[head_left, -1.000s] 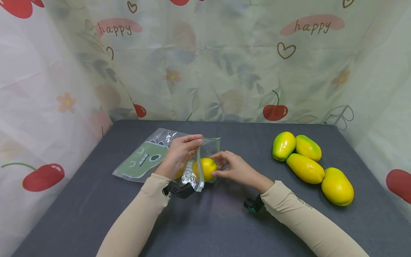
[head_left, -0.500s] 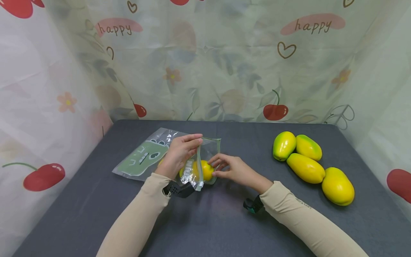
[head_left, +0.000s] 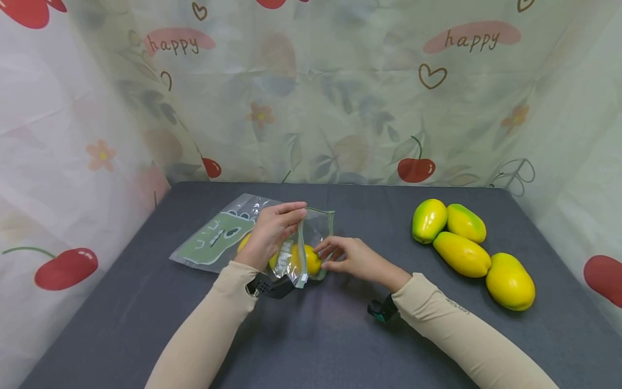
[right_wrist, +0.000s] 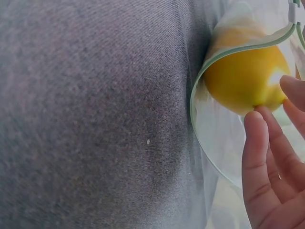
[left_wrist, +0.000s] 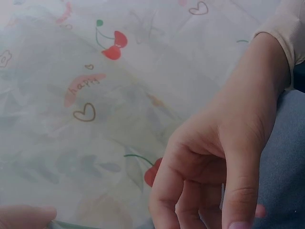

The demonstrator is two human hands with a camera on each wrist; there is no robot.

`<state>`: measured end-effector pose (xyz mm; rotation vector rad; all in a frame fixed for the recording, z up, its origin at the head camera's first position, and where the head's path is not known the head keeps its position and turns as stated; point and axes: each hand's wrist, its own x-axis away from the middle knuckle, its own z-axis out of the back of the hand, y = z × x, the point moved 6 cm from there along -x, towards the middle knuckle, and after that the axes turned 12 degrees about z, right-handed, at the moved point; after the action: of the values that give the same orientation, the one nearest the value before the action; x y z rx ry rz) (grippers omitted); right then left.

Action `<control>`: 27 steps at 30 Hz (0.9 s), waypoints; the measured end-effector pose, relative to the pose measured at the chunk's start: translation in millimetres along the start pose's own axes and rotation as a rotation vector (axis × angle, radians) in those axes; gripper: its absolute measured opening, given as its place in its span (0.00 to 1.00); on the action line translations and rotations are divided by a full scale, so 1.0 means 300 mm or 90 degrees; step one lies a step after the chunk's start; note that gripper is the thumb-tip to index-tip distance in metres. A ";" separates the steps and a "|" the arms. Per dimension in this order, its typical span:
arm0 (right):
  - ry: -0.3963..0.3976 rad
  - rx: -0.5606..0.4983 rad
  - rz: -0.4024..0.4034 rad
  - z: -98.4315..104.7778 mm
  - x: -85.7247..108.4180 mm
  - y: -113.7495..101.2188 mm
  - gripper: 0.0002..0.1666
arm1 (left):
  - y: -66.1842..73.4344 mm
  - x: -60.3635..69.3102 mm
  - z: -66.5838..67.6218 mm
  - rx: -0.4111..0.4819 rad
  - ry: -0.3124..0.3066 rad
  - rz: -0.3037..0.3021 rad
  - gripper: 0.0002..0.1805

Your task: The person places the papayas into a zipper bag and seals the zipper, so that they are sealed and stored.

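Head: left hand (head_left: 274, 229) pinches green rim (head_left: 301, 246) of clear bag (head_left: 221, 237). Right hand (head_left: 355, 260), fingers apart, loosely bent, touches yellow fruit (head_left: 311, 260) just inside the bag's mouth, between both hands. Four fruits (head_left: 461, 255) on table (head_left: 340, 340), well right of the grip. Left wrist: left finger (left_wrist: 28, 217) on rim, right hand near it. Right wrist: fingertips (right_wrist: 256, 123) against fruit's end.
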<state>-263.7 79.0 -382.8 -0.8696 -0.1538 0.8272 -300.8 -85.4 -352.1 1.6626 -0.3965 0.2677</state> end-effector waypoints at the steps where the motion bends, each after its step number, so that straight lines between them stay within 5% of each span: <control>1: -0.002 -0.001 0.001 -0.001 -0.001 -0.001 0.19 | 0.000 0.000 0.000 0.000 0.000 -0.001 0.19; 27: -0.032 -0.031 0.001 -0.016 0.003 0.003 0.20 | -0.002 0.003 0.007 0.005 0.002 -0.003 0.18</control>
<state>-261.6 77.0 -386.6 -0.8948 -0.2182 0.8502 -299.9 -87.6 -352.5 1.6710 -0.3888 0.2685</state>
